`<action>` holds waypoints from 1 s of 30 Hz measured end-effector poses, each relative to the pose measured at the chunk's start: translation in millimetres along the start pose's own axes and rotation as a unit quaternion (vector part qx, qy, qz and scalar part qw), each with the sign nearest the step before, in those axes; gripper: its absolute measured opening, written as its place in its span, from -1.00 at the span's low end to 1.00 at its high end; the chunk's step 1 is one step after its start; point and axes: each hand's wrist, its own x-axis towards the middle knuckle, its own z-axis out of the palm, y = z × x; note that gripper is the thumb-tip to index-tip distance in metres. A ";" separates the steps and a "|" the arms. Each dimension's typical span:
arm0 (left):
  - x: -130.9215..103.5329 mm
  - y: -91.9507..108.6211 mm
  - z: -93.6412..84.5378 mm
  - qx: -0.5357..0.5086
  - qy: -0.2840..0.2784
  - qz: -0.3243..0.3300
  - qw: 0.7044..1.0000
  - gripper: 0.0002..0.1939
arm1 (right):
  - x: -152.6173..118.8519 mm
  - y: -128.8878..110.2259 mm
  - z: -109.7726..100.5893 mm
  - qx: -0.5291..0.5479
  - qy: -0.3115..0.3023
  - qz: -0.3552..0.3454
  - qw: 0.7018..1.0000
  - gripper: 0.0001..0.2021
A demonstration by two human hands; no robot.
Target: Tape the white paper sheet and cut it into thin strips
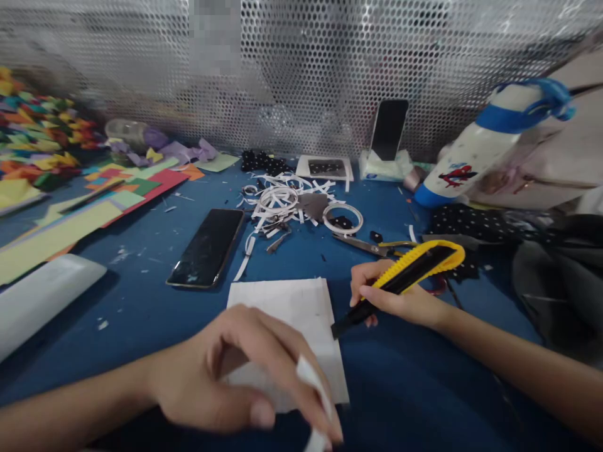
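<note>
My left hand point(249, 370) hovers over the lower part of a white paper sheet point(287, 301). A narrow white strip point(311, 383) is held between its fingers, while the thumb stands apart from them. In my right hand point(396, 298) is a yellow and black box cutter point(414, 270), gripped with its dark tip pointing down and left at the sheet's right edge. Whether the blade is extended cannot be made out. Beyond the sheet lies a heap of thin white paper strips point(277, 201), with a white ring point(343, 218) at its right.
A phone point(207, 248) lies left of the sheet, near colored papers point(113, 207). Scissors point(372, 246) rest behind my right hand. A bottle point(475, 150) leans at the back right. Another phone point(389, 129) stands before a perforated metal panel point(301, 81).
</note>
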 end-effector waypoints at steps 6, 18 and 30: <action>21.2 19.0 -40.4 0.308 0.249 -0.016 0.918 -0.98 | -0.4 0.2 1.5 0.013 0.006 0.003 1.000 -0.70; 93.0 19.8 -150.7 0.554 0.292 -0.021 0.779 -0.79 | 1.1 4.5 1.4 0.024 0.002 -0.022 0.999 -0.71; 85.9 15.3 -188.4 0.713 0.201 -0.059 0.669 -0.86 | 1.1 4.4 1.2 0.034 -0.005 -0.027 0.999 -0.72</action>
